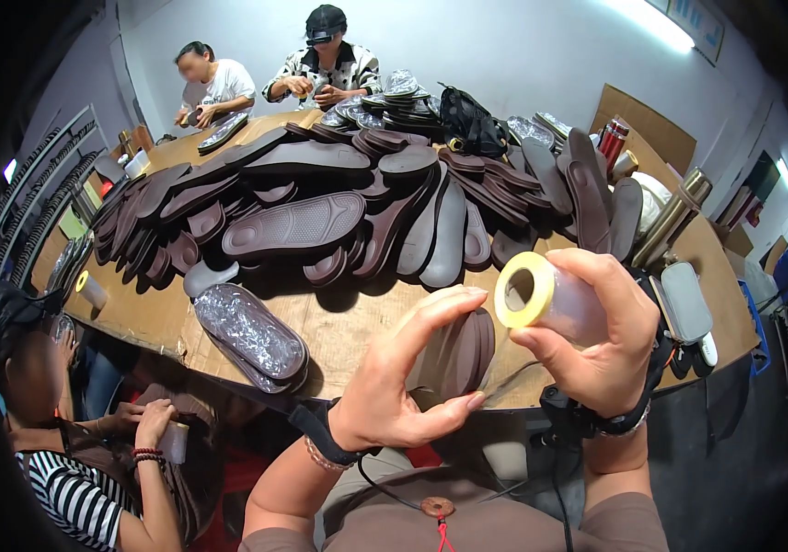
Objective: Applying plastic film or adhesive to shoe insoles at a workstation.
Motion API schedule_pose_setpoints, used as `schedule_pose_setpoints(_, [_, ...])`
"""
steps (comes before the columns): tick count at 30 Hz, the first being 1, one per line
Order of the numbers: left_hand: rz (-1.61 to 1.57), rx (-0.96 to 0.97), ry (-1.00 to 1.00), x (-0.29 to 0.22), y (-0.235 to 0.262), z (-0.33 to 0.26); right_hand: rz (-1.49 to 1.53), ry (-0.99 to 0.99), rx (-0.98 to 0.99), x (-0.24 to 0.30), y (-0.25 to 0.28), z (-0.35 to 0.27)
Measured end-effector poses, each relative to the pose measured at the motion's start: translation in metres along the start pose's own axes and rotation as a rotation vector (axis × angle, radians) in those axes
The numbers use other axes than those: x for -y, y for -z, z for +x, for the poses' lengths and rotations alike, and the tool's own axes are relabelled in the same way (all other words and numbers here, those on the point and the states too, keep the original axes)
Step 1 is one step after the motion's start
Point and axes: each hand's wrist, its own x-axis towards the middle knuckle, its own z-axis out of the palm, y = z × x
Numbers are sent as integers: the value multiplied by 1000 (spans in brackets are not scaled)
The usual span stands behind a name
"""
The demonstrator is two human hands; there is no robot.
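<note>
The tape roll sits gripped in my right hand, raised above the surface; my left hand, fingers spread and empty, hovers just beside it, over a stack of dark soles.

Dark brown soles cover the tan table; the tape roll has a yellow core; the near-left shirt is black-and-white striped.
</note>
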Motion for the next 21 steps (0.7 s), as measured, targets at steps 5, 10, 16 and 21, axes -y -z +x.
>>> schedule_pose_setpoints(5, [-2, 2, -21, -1, -1, -2, -72, -18, -21, -1, -6, -1])
schedule_pose_setpoints(10, [52, 19, -43, -4, 1, -2, -103, -25, -7, 1, -7, 0])
schedule_pose_setpoints(16, [87, 39, -55, -6, 3, -2, -110, -75, 43, 4, -7, -3])
schedule_pose_setpoints(21, [88, 85, -128, -5, 8, 5, -145, -86, 27, 9, -4, -6])
